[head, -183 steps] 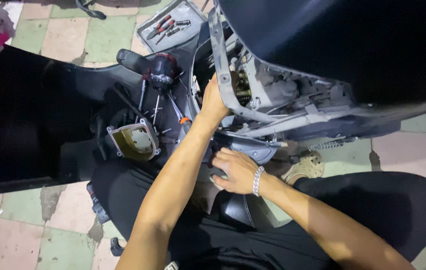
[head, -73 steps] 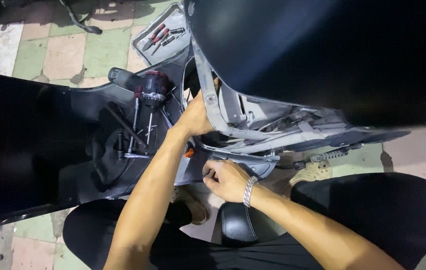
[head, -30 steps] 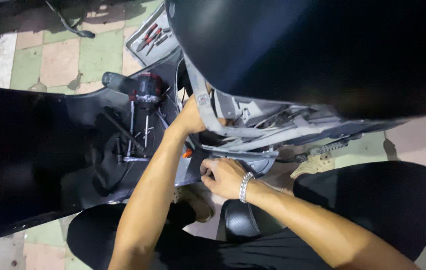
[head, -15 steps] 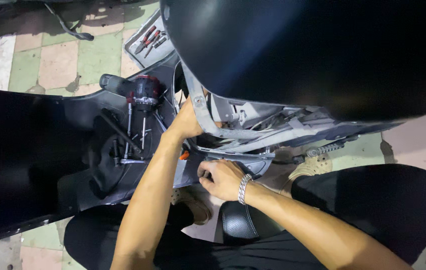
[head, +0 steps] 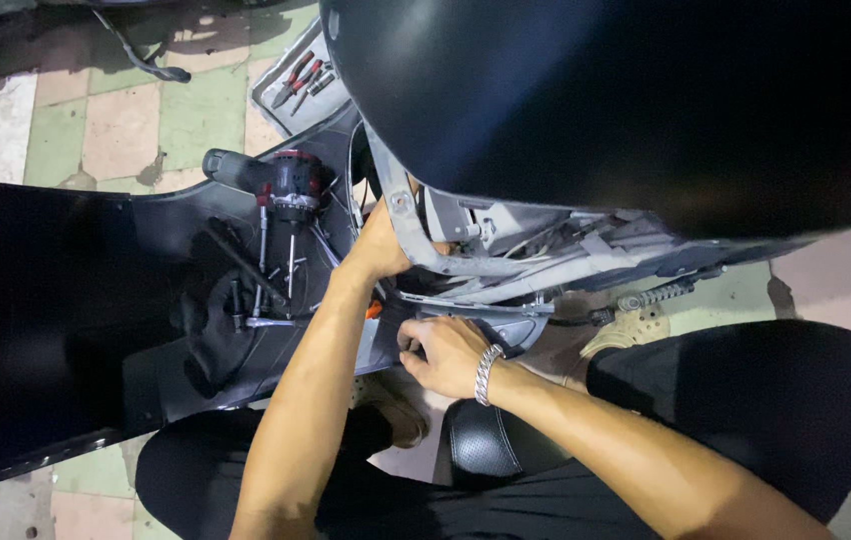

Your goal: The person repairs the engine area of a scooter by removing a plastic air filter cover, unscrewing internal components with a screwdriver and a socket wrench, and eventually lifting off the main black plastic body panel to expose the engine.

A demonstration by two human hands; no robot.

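Around the scooter: tools and tiled floor

A cordless power tool (head: 289,180) with a red collar lies on the black floorboard panel (head: 46,330), beside loose long sockets or bits (head: 276,270), hard to tell which. A grey tool tray (head: 296,85) holding red-handled pliers (head: 294,72) sits on the green-and-pink tiled floor (head: 116,120).

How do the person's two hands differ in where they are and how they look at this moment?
The left hand reaches up into the scooter's grey frame, fingers hidden behind it; the right hand sits lower, at the edge of the dark panel, with knuckles in plain view. The right wrist wears a metal bracelet; the left wrist is bare. The left arm stretches further out than the right. Both hands are bare and at the scooter's underside.
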